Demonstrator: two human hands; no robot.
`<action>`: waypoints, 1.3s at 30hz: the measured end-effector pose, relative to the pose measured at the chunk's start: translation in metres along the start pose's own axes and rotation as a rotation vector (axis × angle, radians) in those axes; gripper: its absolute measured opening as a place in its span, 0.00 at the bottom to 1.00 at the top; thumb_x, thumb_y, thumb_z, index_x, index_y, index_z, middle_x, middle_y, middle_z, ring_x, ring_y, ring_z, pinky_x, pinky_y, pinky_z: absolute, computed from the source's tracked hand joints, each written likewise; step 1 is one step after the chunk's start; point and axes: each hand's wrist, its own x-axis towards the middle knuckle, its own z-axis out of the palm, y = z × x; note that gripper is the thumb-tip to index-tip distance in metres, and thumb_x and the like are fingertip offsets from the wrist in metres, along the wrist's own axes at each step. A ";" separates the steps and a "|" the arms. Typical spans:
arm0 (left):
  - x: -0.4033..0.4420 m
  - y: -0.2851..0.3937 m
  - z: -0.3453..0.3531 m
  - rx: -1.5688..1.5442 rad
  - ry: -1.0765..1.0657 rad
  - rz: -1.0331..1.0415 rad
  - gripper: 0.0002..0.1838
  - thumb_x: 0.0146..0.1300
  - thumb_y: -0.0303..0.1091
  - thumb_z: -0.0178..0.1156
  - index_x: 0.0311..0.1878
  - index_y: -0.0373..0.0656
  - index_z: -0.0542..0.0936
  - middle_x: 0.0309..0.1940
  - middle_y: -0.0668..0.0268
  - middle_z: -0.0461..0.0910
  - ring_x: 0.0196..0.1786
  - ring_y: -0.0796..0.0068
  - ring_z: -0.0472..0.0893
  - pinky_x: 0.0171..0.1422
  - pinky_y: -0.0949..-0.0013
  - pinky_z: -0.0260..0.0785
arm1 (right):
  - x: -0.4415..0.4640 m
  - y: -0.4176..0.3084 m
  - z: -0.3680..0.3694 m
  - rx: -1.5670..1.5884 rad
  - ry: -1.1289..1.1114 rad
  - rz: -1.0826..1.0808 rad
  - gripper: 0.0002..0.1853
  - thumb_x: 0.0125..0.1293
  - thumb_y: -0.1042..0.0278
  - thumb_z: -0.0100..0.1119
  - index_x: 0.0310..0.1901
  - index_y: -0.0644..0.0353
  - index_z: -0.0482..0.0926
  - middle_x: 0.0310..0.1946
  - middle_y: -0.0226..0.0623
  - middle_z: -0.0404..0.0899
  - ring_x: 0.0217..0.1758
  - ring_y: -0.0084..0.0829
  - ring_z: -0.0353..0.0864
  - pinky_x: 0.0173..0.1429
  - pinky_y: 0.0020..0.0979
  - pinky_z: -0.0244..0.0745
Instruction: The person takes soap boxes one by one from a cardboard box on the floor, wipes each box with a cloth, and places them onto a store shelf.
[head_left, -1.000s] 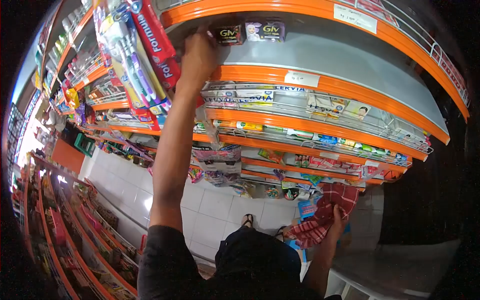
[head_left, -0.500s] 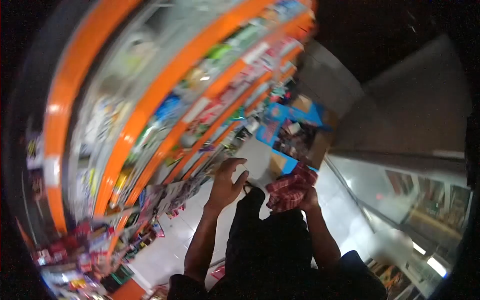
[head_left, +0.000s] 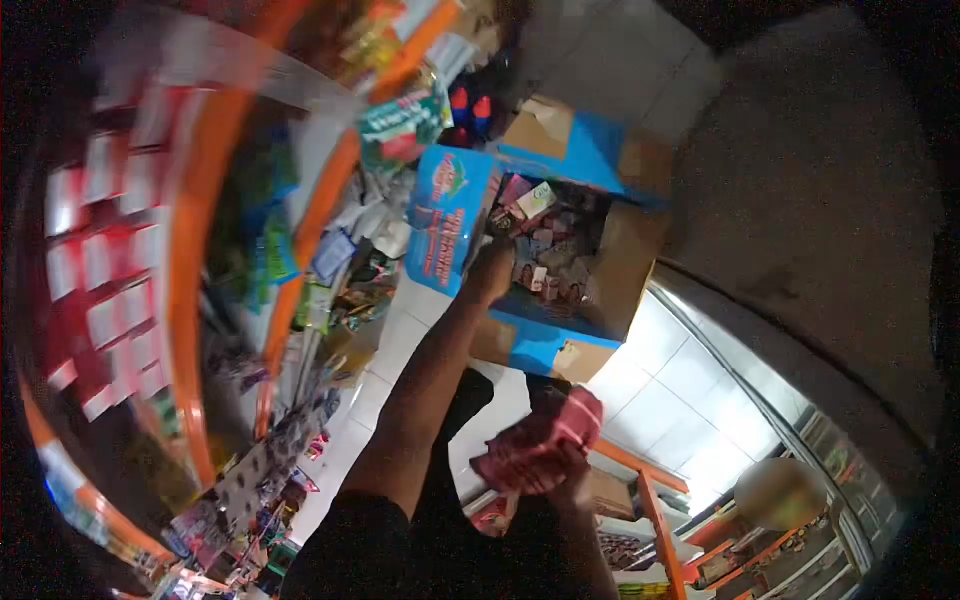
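My left hand [head_left: 489,270] reaches over the near-left edge of an open blue and brown cardboard box [head_left: 628,265]. Its fingers point down into the box and are mostly hidden, so whether they grip anything cannot be made out. Many small packets and little boxes lie inside, among them a white and green small box [head_left: 536,201] just beyond the fingers. Close to my body, my right hand [head_left: 570,487] is closed around a crumpled red checked cloth [head_left: 545,440].
Shelves with orange edges [head_left: 188,300] run along the left, packed with goods. Bottles with red caps [head_left: 482,110] stand behind the box. White floor tiles [head_left: 670,375] show to its right, beside a grey panel [head_left: 810,230]. Another orange-edged rack [head_left: 660,535] stands at lower right.
My left hand has gone from hanging in the air to inside the box's edge. The view has swung closer to the box. The red cloth stays in my right hand, now lower in view.
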 end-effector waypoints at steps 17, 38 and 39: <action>0.076 -0.041 0.078 -0.247 0.144 -0.123 0.25 0.55 0.33 0.65 0.54 0.34 0.73 0.40 0.55 0.79 0.44 0.57 0.82 0.45 0.57 0.75 | -0.003 -0.032 0.040 -0.251 0.608 -0.275 0.12 0.62 0.59 0.59 0.42 0.56 0.80 0.32 0.31 0.82 0.34 0.30 0.81 0.42 0.32 0.79; -0.436 0.212 -0.468 -1.946 0.734 0.091 0.35 0.70 0.64 0.44 0.71 0.52 0.61 0.64 0.66 0.69 0.62 0.66 0.74 0.63 0.57 0.72 | -0.141 0.124 0.524 -1.660 -0.701 -0.582 0.17 0.68 0.65 0.54 0.55 0.65 0.74 0.53 0.48 0.76 0.58 0.48 0.72 0.64 0.45 0.63; -0.457 0.218 -0.478 -1.933 0.788 0.124 0.35 0.70 0.64 0.44 0.71 0.52 0.61 0.64 0.66 0.69 0.62 0.66 0.74 0.63 0.57 0.72 | -0.146 0.160 0.541 -1.728 -0.975 -0.815 0.18 0.68 0.66 0.53 0.56 0.65 0.74 0.55 0.50 0.74 0.60 0.52 0.69 0.65 0.48 0.61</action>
